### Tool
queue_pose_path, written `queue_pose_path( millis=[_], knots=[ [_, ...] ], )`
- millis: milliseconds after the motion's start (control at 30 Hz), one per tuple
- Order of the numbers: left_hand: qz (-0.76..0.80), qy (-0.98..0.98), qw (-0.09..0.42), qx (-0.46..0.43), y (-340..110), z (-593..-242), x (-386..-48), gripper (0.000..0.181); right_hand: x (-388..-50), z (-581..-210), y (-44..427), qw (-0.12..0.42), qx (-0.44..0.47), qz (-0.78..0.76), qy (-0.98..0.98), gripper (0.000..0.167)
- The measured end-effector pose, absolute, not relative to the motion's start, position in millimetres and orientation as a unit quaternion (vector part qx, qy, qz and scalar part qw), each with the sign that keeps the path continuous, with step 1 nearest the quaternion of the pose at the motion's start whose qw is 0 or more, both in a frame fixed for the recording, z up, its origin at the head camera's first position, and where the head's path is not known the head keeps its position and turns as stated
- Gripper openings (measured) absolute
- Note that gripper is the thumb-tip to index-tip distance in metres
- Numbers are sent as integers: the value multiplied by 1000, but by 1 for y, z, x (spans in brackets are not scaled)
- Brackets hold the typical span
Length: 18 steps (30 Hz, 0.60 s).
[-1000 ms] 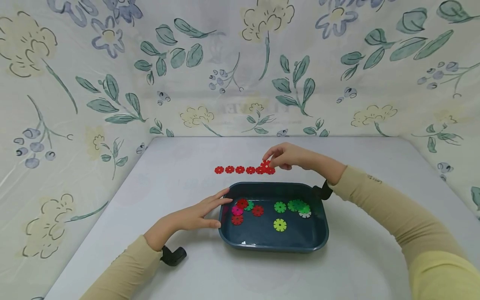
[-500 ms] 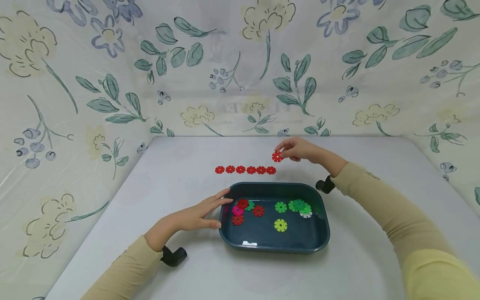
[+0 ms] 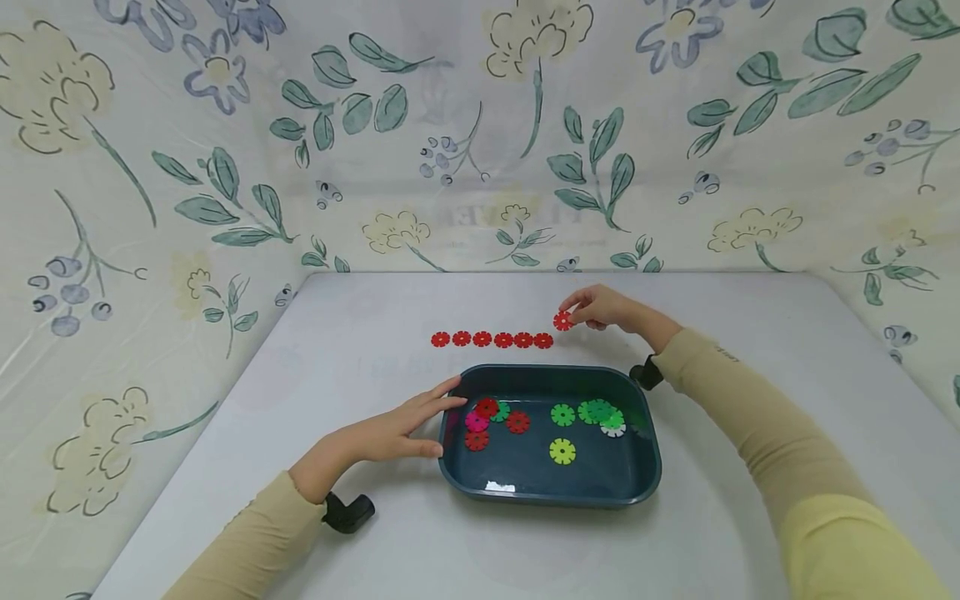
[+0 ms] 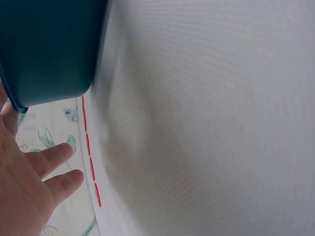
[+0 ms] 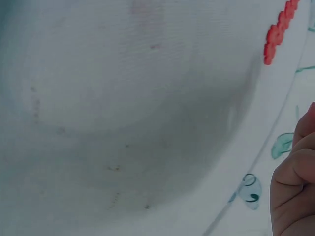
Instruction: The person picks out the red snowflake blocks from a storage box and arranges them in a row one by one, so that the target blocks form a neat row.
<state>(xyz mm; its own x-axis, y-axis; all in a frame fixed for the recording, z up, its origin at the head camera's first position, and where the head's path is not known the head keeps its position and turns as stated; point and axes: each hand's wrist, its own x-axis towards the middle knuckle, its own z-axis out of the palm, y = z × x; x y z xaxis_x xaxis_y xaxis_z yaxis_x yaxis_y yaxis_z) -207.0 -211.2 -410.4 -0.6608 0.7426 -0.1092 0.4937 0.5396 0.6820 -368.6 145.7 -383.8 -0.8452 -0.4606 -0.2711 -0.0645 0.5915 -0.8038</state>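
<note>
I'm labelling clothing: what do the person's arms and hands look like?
Both sleeves are beige, the right with small dark lettering near its cuff and yellow cloth higher up. A black device sits at each wrist; both hands are bare.

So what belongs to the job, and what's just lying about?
Likely job: held red notched disc; row of six red discs; red discs in dark blue rectangular tray.
Perhaps spare: yellow notched disc; green notched discs; pink notched disc; white notched disc.

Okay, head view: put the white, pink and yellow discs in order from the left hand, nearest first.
1. Pink disc: left side of the tray.
2. Yellow disc: around the tray's middle.
3. White disc: tray's right side.
</note>
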Motion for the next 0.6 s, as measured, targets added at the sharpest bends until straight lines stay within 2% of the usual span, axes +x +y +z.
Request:
queue_pose_path(
  millis=[333,600],
  knots=[
    [314,853,195,369,-211,-409,-207,67,-376,-405,147,251,-142,-385,877,25],
    [315,853,200,366,-210,-407,-205,67,-371,-407,143,247,-138,-349,893,26]
  ],
)
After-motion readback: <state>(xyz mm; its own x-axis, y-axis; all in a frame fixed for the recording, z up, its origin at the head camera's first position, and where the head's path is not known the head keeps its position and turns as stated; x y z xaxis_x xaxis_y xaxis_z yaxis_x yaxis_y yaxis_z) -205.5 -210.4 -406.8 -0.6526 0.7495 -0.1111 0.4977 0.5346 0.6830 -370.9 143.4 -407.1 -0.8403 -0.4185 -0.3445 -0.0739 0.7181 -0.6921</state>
